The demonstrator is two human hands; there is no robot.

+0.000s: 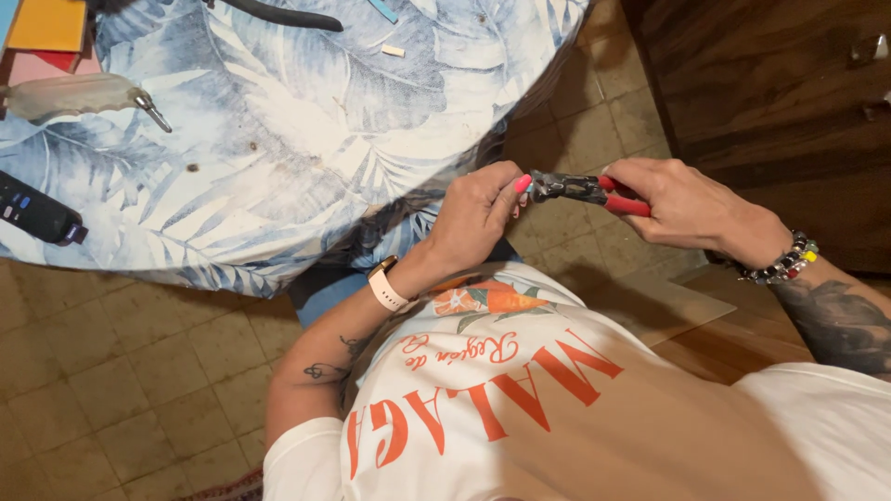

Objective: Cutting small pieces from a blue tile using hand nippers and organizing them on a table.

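Mid-cut: right hand (682,199) clamped on red-handled pliers (580,188), left hand (478,215) pinching a tiny piece at the jaws. Next, probably a firm squeeze.

- The pliers (585,190) have dull dark metal jaws with a rough, worn look; their handles are coated in smooth red plastic with a slight gloss.
- Over the table beside the pliers, the tablecloth (306,102) is matt cloth printed with blue leaves, flecked with small brown specks.
- The floor (121,371) below the tablecloth is of matt beige tiles, scuffed and uneven.
- Past the pliers on the far side from the tablecloth, the cabinet (770,93) is dark wood with a low sheen and visible grain.
- At the tablecloth's far corner, the paper sheets (46,28) look flat and matt.
- The remote (37,213) at the tablecloth's edge is black plastic, slightly glossy.
- The wrist band (385,289) near the pliers looks like smooth matt rubber.
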